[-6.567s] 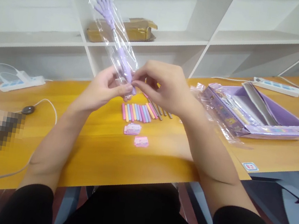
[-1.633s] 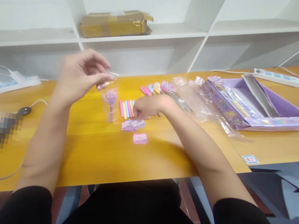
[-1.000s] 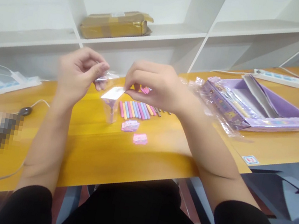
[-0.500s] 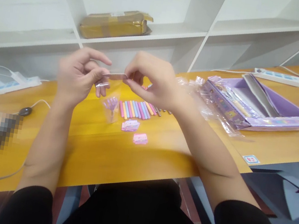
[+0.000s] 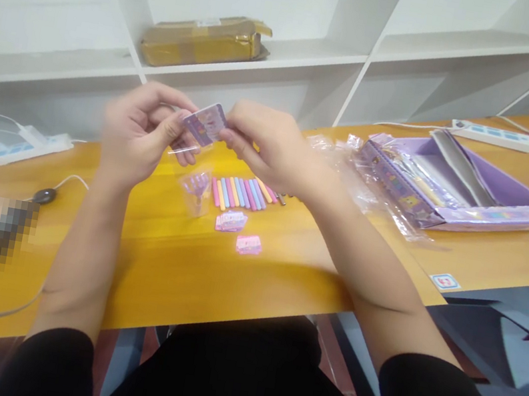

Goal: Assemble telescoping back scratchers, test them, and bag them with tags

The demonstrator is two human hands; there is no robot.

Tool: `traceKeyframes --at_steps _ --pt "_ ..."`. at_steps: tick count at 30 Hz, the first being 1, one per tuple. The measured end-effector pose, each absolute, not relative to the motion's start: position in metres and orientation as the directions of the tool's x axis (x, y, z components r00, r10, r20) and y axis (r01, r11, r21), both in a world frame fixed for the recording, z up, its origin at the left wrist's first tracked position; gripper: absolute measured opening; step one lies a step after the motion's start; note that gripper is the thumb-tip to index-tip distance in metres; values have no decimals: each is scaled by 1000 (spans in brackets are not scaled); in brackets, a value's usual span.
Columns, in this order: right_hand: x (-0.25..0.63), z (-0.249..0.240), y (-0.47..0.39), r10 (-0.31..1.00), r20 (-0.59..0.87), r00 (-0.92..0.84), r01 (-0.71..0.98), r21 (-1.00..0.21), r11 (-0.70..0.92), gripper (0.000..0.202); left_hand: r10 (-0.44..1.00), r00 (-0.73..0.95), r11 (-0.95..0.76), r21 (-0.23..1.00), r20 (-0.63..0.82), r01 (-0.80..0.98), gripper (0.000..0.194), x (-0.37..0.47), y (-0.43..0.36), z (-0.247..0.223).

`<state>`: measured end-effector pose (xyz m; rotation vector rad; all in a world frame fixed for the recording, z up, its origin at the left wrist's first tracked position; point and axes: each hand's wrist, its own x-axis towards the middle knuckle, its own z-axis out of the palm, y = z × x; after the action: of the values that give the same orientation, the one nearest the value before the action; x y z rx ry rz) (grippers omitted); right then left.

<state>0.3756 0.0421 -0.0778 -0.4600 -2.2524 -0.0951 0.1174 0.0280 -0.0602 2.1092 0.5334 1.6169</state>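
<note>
A small, purple printed card (image 5: 206, 123) is held up above the table between my two hands. My left hand (image 5: 142, 127) grips its left edge with the thumb, and a bit of clear plastic shows under those fingers. The fingertips of my right hand (image 5: 266, 141) pinch the card's right edge. Below them on the table stands a clear cup-like wrapper (image 5: 195, 193) with purple pieces inside. Beside it lies a row of pastel sticks (image 5: 242, 194), partly hidden by my right hand. Nearer me are two small stacks of pink printed cards (image 5: 231, 221).
To the right sits an open purple box (image 5: 493, 223) with packaged items, clear plastic wrapping (image 5: 337, 153) beside it. Power strips (image 5: 498, 136) lie at both sides. A taped brown parcel (image 5: 204, 42) rests on the white shelf behind. A cable with a black switch (image 5: 45, 196) runs at left.
The card has tilted from edge-on so its printed face now shows toward me. My right hand has turned slightly with it, while both forearms stay in nearly the same place.
</note>
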Motion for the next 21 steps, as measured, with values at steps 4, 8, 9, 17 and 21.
traceKeyframes --at_steps 4,8,9,17,21 --pt "376 -78 41 314 717 -622 370 -84 925 43 547 246 -831 554 801 43 28 119 26 -60" --pt "375 -77 37 310 695 -648 379 -59 924 42 582 235 -808 586 779 61 28 120 23 -59" --pt "375 -77 36 304 692 -655 378 -48 924 41 592 234 -801 595 772 63 28 119 24 -59" --pt "370 -78 23 293 655 -697 407 25 913 29 634 278 -761 646 722 58 26 112 28 -56" --pt "372 -77 21 292 655 -697 409 30 912 27 768 364 -564 826 527 -7 39 112 17 -46"
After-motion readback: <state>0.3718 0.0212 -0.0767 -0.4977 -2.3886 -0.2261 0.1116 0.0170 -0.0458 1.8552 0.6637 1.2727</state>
